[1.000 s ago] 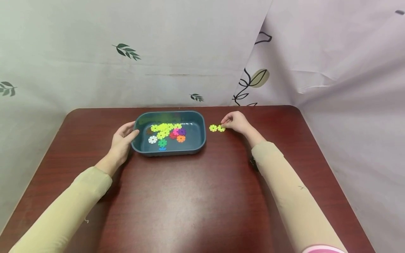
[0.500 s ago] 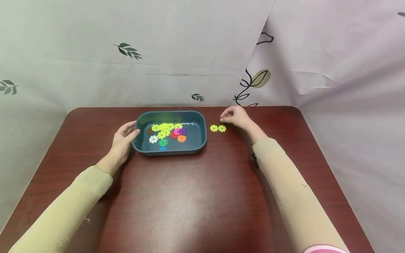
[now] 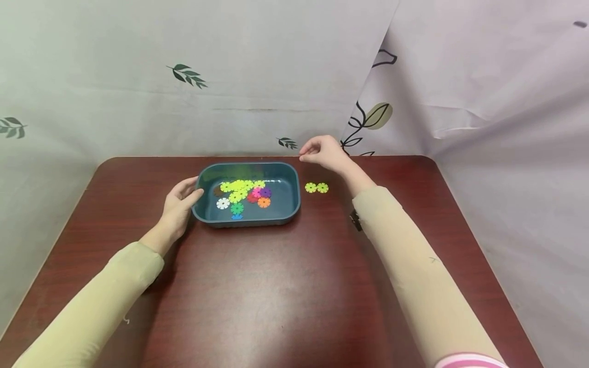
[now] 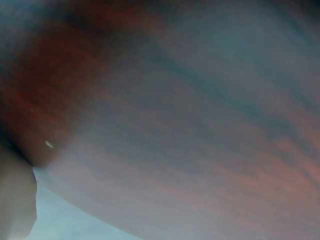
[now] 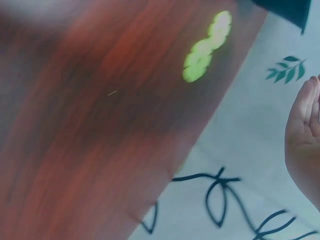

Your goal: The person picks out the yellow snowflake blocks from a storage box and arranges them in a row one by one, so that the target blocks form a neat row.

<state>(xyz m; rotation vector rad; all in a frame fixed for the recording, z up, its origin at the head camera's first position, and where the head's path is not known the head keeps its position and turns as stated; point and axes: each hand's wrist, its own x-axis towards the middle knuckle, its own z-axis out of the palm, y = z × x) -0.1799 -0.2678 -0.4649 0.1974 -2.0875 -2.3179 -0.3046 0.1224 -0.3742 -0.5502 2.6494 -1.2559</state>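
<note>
Small knocks are the main danger

The person's left grip (image 3: 176, 207) clasps the left wall of a dark blue-grey rectangular plastic tray (image 3: 257, 222) near the far edge of the desk (image 3: 276, 271); an uneven pull could shift the multicoloured notched plastic discs (image 3: 240, 196) inside. Two loose yellow notched discs (image 3: 308, 188), apparently touching, lie just right of it. The right grip (image 3: 323, 152), seemingly released, hangs by the far edge; a low sweep could part them
</note>
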